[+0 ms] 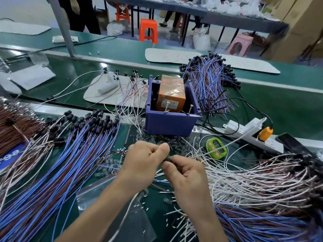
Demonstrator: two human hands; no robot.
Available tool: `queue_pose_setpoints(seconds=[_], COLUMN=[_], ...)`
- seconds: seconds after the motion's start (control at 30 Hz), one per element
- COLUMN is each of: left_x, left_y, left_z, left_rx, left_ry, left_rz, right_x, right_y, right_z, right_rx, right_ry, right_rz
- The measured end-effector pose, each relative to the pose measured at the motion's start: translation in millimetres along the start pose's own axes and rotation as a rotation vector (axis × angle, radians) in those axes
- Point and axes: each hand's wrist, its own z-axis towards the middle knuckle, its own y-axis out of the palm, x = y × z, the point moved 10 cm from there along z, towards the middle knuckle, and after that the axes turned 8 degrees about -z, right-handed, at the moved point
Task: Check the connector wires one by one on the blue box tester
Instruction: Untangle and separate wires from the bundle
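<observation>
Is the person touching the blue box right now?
No, the left hand and right hand are in front of the blue box, apart from it, pinching a small black connector between them.

The black connector (167,159) pinched between the left hand (145,159) and the right hand (185,173) is almost wholly covered by the thumbs, so its shape and its wire cannot be made out. The label (170,102) on the orange block (172,88) in the blue box (171,124) is too small to read, and the box's front wall hides the block's base. The blue-and-brown wire bundle (70,163) runs off the left and bottom edges.
</observation>
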Motion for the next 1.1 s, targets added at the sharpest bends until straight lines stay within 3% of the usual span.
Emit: queue_pose_setpoints(seconds=[0.13,0.23,0.4,0.47,0.6,0.77,0.87,0.97,1.1], left_x=[15.2,5.9,-27.7,-27.6,-32.1,-3.9,2.7,-8.2,-28.0], left_y=[1.3,1.5,30.3,35.2,22.8,-13.2,-14.7,-12.2,4.7], left_z=[-1.0,3.5,5.1,4.5,9.3,4.8,3.8,12.0,15.1], left_rx=[-0.020,-0.041,-0.173,-0.187,-0.085,0.105,0.085,0.046,-0.018], left_ry=[0.132,0.096,-0.164,-0.177,-0.196,0.036,0.099,0.021,-0.185], left_rz=[0.230,0.216,-0.498,-0.591,-0.561,0.058,0.147,0.048,-0.354], right_x=[8.1,8.5,15.2,14.9,12.1,8.9,11.7,8.0,6.1], right_y=[0.0,1.4,3.3,5.0,9.8,10.5,11.7,12.1,10.0], right_z=[-1.3,2.2,4.1,6.4,12.7,15.9,15.7,17.3,21.3], right_rx=[0.026,0.001,-0.006,0.002,-0.004,-0.028,-0.049,-0.044,-0.001], right_ry=[0.005,0.016,0.087,0.093,0.080,0.047,0.055,0.055,0.066], right_rz=[-0.133,-0.076,0.123,0.170,0.192,0.083,0.038,0.084,0.161])
